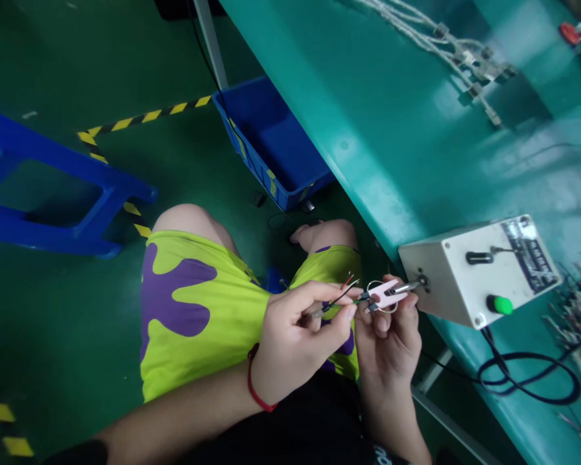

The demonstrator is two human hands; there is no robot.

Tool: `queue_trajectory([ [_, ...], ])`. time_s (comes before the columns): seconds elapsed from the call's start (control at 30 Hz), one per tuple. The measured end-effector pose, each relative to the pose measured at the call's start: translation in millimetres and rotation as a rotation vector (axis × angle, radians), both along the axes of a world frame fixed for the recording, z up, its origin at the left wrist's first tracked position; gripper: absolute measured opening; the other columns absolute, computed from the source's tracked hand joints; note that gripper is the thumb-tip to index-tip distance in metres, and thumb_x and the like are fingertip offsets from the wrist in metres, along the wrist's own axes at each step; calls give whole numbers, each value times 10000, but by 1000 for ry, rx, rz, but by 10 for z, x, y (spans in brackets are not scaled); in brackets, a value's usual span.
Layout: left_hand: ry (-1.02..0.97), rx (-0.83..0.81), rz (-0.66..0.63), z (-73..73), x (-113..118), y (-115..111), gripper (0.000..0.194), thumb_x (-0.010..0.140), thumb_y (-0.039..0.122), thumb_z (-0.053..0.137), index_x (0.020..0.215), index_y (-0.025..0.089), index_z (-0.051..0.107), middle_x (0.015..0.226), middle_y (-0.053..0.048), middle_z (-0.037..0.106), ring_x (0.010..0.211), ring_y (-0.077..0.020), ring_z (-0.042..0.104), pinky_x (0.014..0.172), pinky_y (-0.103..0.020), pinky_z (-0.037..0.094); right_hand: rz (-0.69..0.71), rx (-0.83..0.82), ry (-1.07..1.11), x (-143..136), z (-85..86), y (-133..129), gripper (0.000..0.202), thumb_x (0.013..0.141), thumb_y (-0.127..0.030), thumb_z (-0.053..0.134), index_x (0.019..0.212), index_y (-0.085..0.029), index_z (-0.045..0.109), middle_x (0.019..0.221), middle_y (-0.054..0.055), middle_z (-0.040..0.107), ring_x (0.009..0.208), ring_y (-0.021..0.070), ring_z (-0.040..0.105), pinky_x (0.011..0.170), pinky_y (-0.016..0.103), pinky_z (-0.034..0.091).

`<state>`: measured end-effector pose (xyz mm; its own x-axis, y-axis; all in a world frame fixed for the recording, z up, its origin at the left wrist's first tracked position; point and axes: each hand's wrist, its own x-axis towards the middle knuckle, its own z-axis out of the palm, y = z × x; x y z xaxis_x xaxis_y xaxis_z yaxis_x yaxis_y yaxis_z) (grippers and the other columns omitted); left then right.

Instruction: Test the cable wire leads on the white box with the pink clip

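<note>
My left hand, with a red cord round its wrist, pinches a thin cable with thumb and forefinger. Red, black and green wires fan out of the cable, and their ends show bare metal. The green one runs to the dark tips of a pink clip. That clip sits on the metal spindle of a white box. My right hand is closed around the clip from below, fingers on its sides. A thin pale ring loops about the clip. Whether the green wire lies between the tips, I cannot tell.
The box, with a green knob and black switch, stands at the green table's edge. A black cord coils beside it. Grey cables and a wire bundle lie on the table. Nearby are a blue bin and blue stool.
</note>
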<state>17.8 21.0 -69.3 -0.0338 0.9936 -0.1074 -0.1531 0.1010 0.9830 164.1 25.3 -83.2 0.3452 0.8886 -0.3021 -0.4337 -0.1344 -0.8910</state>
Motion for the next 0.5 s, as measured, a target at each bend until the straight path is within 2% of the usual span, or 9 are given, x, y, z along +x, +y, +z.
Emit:
queue_trajectory([
  [0.23, 8, -42, -6, -7, -2, -9, 111, 896, 171, 775, 1003, 186, 800, 904, -72, 824, 495, -80, 399, 455, -246, 360, 9, 3, -2, 8, -9, -6, 332, 924, -540, 797, 1037, -228, 782, 510, -94, 391, 465, 75, 262, 490, 191, 352],
  [0.5, -5, -28, 9, 21, 8, 3, 90, 883, 146, 775, 962, 184, 794, 984, -90, 850, 485, -73, 414, 456, -239, 368, 37, -6, 47, 26, -7, 8, 386, 904, -563, 808, 1094, -227, 786, 505, -100, 377, 464, 67, 210, 477, 192, 294],
])
